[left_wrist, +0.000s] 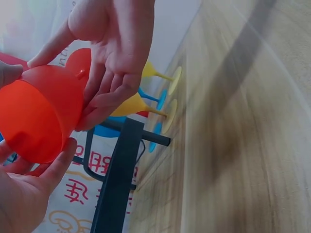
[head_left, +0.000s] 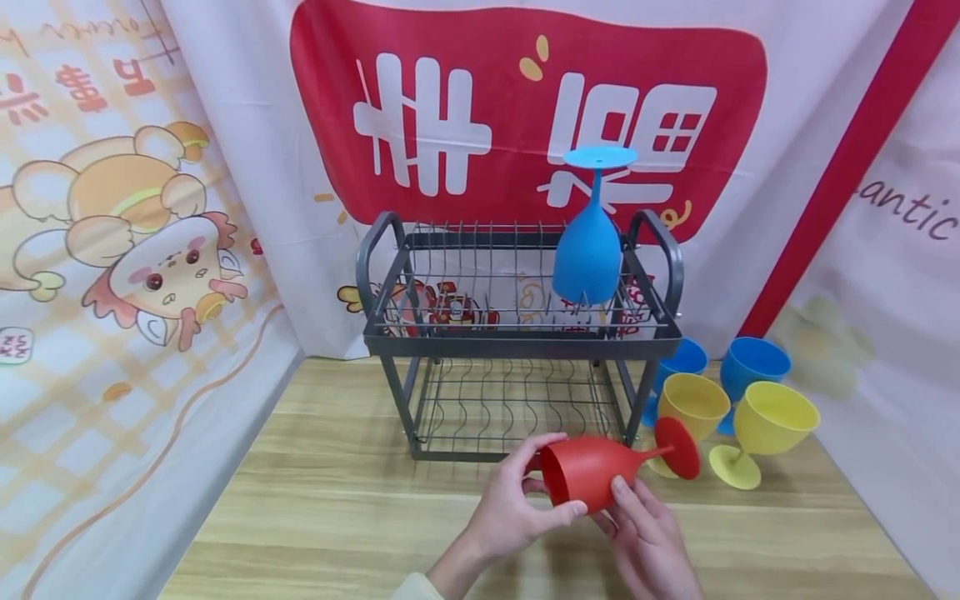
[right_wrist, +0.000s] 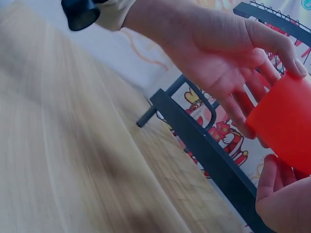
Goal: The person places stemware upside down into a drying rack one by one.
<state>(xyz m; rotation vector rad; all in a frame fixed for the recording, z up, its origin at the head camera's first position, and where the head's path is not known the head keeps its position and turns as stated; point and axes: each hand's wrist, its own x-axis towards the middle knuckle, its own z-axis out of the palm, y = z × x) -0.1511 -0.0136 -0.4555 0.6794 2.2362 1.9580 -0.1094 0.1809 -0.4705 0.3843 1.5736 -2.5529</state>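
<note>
A red plastic goblet (head_left: 600,468) lies sideways in the air in front of the rack, its mouth to the left and its foot to the right. My left hand (head_left: 514,510) holds it at the rim end, thumb on the near side and fingers round the far side. My right hand (head_left: 651,533) grips the bowl near the stem, thumb on the near side and fingers below. In the left wrist view the open mouth of the red goblet (left_wrist: 31,121) shows. A blue goblet (head_left: 588,254) stands upside down on the rack's upper tier, at the right.
A dark two-tier dish rack (head_left: 521,346) stands on the wooden table (head_left: 315,508). Right of it, two yellow goblets (head_left: 776,418) stand upright before two blue goblets (head_left: 753,367). Printed cloth (head_left: 247,167) hangs behind and at the sides.
</note>
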